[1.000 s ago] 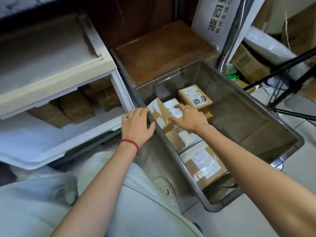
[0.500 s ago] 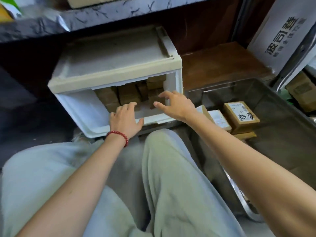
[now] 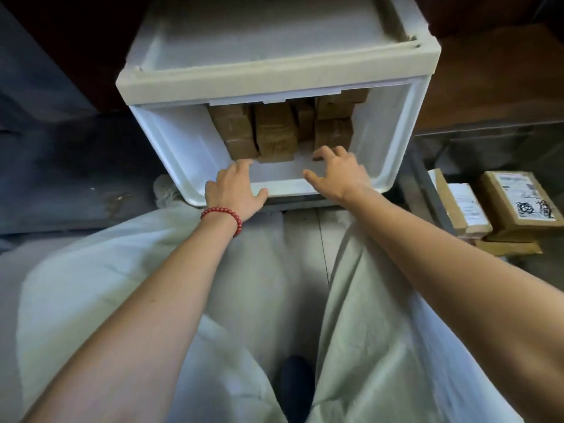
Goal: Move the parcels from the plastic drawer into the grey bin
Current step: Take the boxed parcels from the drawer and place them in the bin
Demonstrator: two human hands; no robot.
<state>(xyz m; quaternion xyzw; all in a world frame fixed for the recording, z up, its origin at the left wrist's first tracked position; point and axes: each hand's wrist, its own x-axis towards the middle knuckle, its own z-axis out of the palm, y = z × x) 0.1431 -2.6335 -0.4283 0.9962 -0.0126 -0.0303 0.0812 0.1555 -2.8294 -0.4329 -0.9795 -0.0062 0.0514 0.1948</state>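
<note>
The white plastic drawer point(image 3: 171, 148) stands pulled out in front of me, with several brown cardboard parcels point(image 3: 274, 132) standing on edge at its back. My left hand point(image 3: 235, 187), a red bead bracelet on its wrist, reaches over the drawer's front lip with fingers stretched toward the nearest parcel, holding nothing. My right hand point(image 3: 338, 174) is inside the drawer, fingers spread and slightly bent, just short of the right-hand parcels point(image 3: 334, 132). The grey bin point(image 3: 427, 184) sits at the right edge with labelled parcels point(image 3: 515, 203) lying in it.
My knees in light trousers fill the lower frame, right below the drawer. A dark wooden surface point(image 3: 488, 74) lies behind the bin. The drawer's white housing top point(image 3: 274, 35) overhangs the parcels. Dark floor lies to the left.
My right hand has left the parcels in the bin and swung left into the drawer. My left hand slid forward over the drawer's lip. The view turned from the bin to the drawer.
</note>
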